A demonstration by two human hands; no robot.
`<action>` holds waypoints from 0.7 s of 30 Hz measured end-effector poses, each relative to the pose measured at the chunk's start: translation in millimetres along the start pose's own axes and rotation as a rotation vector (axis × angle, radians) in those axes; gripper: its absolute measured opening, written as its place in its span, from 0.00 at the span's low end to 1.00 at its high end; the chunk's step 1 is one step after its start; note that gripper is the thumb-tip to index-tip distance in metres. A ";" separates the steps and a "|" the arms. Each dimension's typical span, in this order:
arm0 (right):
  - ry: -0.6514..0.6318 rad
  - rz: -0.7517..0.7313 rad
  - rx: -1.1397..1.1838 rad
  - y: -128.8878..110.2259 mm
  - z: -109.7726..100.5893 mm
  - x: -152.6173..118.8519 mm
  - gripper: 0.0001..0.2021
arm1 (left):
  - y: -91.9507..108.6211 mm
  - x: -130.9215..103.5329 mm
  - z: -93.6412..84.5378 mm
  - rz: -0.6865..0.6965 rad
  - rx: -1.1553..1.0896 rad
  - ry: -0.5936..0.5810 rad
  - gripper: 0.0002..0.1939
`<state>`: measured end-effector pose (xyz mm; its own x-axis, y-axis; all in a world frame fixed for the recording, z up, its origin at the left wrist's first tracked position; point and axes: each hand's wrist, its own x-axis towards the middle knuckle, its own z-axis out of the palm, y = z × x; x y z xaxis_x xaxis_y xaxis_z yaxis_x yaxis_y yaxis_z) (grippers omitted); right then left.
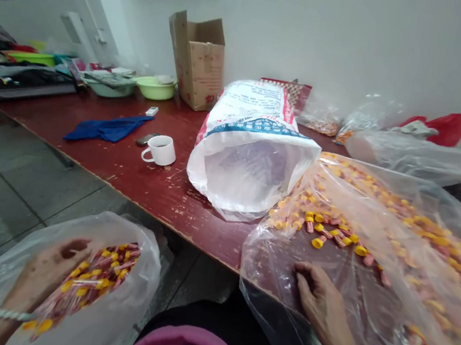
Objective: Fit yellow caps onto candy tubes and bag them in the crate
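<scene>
My left hand (48, 268) is inside the mouth of a clear plastic bag (146, 257) at the lower left. Its fingers are loosely bent, with a gap between thumb and fingers and nothing visible in them. Beside and under it lies a heap of small pink-striped pieces with yellow caps (105, 269). My right hand (322, 296) is half curled at the opening of a large clear bag (262, 255) on the table. Thumb and forefinger are slightly apart, and I see nothing between them. Loose capped pieces (328, 232) lie just beyond that hand, with many more under the film to the right.
On the red table (222, 238), a white printed sack (253, 125) lies with its mouth facing me. Left of it are a white mug (163, 151), a blue cloth (107, 128) and a cardboard box (204, 71). Basins (154, 89) and filled bags (321, 119) line the wall.
</scene>
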<state>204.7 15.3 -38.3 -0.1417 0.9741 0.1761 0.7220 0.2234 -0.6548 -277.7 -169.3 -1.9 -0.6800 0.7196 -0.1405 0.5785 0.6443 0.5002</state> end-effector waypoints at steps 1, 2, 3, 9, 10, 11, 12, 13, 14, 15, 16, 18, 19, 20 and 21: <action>-0.001 0.001 -0.003 -0.3 -1.1 0.4 0.14 | 22.2 -1.0 -6.5 -0.004 -0.025 0.108 0.10; -0.001 0.003 -0.004 -0.6 -2.7 1.3 0.14 | 47.1 -1.3 -10.9 0.039 -0.044 0.214 0.10; -0.002 0.004 -0.003 -0.7 -4.8 2.7 0.14 | 73.6 -0.1 -12.7 0.130 -0.081 0.298 0.10; 0.001 0.087 0.012 9.0 -23.3 14.8 0.15 | 241.8 51.6 43.2 0.932 -0.038 0.011 0.12; 0.001 0.103 0.020 12.0 -25.8 15.6 0.16 | 269.3 66.0 60.5 0.978 0.020 -0.040 0.13; 0.000 0.111 0.029 15.1 -27.8 15.8 0.16 | 296.1 80.7 78.3 0.979 0.103 -0.063 0.15; -0.002 0.111 0.038 18.0 -29.1 15.4 0.16 | 321.6 95.0 96.0 0.975 0.133 -0.068 0.18; -0.002 0.107 0.045 20.7 -29.9 14.4 0.15 | 345.3 108.5 113.0 0.977 0.152 -0.077 0.21; 0.001 0.100 0.049 23.0 -30.2 13.2 0.15 | 366.7 120.8 129.0 0.966 0.174 -0.087 0.23; 0.005 0.094 0.051 25.1 -30.2 11.7 0.15 | 385.3 131.6 143.7 0.944 0.191 -0.094 0.24; 0.011 0.090 0.054 26.8 -29.8 10.3 0.15 | 401.0 140.9 156.9 0.914 0.211 -0.103 0.24; 0.028 0.089 0.059 29.3 -28.6 7.7 0.14 | 423.2 154.8 178.9 0.834 0.257 -0.124 0.21; 0.038 0.089 0.062 30.2 -27.9 6.8 0.13 | 430.3 159.9 187.6 0.793 0.282 -0.139 0.21; 0.045 0.087 0.064 30.9 -27.2 6.3 0.13 | 435.4 164.0 194.8 0.756 0.307 -0.155 0.24; 0.051 0.085 0.064 31.5 -26.6 6.0 0.13 | 439.0 167.3 200.8 0.724 0.332 -0.173 0.29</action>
<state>244.6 27.3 -38.3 -0.0455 0.9870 0.1540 0.6848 0.1431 -0.7146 -47.0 285.9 22.7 -0.0224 0.9995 -0.0229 0.9698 0.0273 0.2425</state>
